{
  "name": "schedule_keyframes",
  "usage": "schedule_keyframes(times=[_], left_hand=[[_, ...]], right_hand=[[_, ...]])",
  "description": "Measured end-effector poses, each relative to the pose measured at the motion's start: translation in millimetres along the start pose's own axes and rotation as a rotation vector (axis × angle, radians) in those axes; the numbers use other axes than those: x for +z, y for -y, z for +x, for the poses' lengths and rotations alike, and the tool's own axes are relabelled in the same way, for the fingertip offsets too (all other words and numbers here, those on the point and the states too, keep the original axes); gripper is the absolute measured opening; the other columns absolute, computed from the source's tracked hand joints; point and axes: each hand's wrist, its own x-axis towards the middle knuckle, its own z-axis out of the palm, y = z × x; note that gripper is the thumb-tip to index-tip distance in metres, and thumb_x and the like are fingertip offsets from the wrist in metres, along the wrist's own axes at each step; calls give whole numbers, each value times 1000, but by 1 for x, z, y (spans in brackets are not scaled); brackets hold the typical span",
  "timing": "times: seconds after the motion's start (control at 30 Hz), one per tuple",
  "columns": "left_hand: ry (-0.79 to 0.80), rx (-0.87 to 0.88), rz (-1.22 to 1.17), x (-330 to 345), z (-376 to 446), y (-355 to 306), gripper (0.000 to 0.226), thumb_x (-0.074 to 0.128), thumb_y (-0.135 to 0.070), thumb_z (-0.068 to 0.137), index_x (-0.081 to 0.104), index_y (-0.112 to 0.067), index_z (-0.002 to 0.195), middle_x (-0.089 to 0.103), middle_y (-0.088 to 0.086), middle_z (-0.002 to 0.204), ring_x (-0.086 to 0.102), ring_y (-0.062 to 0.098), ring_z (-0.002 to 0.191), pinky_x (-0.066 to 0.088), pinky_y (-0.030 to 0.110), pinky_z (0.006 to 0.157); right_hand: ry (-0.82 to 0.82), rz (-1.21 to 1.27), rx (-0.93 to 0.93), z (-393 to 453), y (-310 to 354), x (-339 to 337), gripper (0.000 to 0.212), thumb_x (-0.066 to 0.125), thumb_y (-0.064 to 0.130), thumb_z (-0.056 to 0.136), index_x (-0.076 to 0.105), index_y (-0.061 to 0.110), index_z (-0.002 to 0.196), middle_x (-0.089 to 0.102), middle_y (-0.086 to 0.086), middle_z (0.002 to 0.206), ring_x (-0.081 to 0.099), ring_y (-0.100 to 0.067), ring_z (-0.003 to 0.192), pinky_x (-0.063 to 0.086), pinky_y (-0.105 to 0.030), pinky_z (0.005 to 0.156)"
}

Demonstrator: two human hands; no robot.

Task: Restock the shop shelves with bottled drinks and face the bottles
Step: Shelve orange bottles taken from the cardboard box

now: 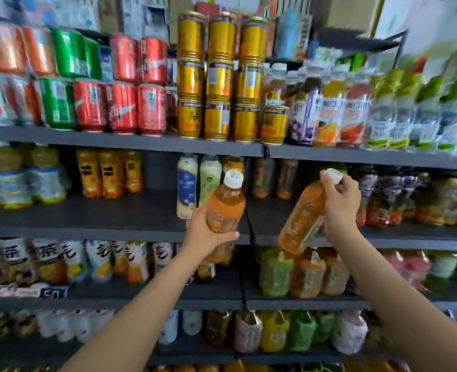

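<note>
While both arms reach up toward the second shelf (130,214), each hand carries one orange-tea bottle in front of it. The left hand (204,236) wraps its fingers round the lower body of the left bottle (226,206), which stands nearly upright with its white cap toward the shelf above. The right hand (340,208) grips the right bottle (302,216) high up, thumb and fingers curled round the neck just under the cap, so the bottle hangs tilted with its base swinging down and left over the shelf edge. Both bottles look full, so I judge them fairly heavy for their build, with thin plastic walls that give under a squeeze and a smooth label sleeve that could slip; the firmest hold is round the waist or shoulder, and the neck grip seems less steady for setting one down upright. A bare stretch of the second shelf lies behind the bottles, between the milky drinks (198,183) and the dark bottles further right. The frame is smeared by motion, so the labels are unreadable, and the left bottle's base is hidden behind the palm.
</note>
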Motion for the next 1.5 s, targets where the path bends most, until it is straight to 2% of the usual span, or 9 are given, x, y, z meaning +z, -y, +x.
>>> schedule_keyframes(times=[0.1,0.2,0.37,0.5,0.6,0.8,1.0,1.27,1.5], left_hand=[[-1,-5,-33,55,36,-14,76,87,-24,59,46,-11,123,52,6,122,49,20,116,40,30,97],[-14,-38,-49,102,67,-25,78,85,-22,61,44,-12,126,52,3,122,49,18,115,40,31,96],[-61,-127,-70,151,106,-22,74,87,-21,59,48,-15,121,57,-2,118,53,17,112,44,33,95],[-131,-179,-80,177,125,-24,63,85,-20,63,50,-18,116,59,-1,113,55,18,108,43,31,91],[-138,-202,-70,186,139,-22,65,84,-25,64,52,-19,120,62,1,116,56,20,110,45,35,95],[-142,-209,75,191,151,-13,77,82,-32,67,41,-20,131,54,0,127,49,21,120,42,34,99],[-26,-269,316,192,141,20,76,83,-34,62,42,-18,123,56,6,119,51,23,115,43,42,98],[-147,-313,433,230,172,10,73,78,-36,69,40,-10,126,46,13,126,46,31,118,40,38,95],[-141,-366,247,248,209,10,59,71,-28,79,45,-9,129,46,15,132,42,30,124,39,34,97]], right_hand=[[57,-56,-35,52,-29,-8,17,62,26,88,55,13,96,45,5,89,50,-17,94,44,-45,93],[116,-69,-58,95,-61,-7,20,62,24,88,58,11,103,47,7,90,52,-19,99,44,-43,95],[260,-167,-102,130,-82,20,44,64,22,87,50,8,126,45,-5,115,44,-12,104,28,-12,85],[450,-231,15,121,-135,26,80,78,14,73,32,16,139,43,-3,124,45,-14,113,37,-29,95],[515,-259,143,123,-169,24,73,79,15,72,38,10,132,53,-8,126,51,-23,119,40,-30,96],[569,-277,235,162,-192,51,66,72,17,79,35,7,132,51,-11,132,48,-27,123,38,-37,102],[616,-727,245,193,-221,85,64,66,43,82,47,3,128,45,-20,136,43,-36,123,39,-42,99],[610,-431,349,177,-222,52,44,63,6,83,49,5,125,62,-14,116,57,-28,111,46,-37,96],[652,-252,334,168,-209,30,26,59,-1,84,52,15,104,63,0,92,61,-18,96,50,-38,93]])
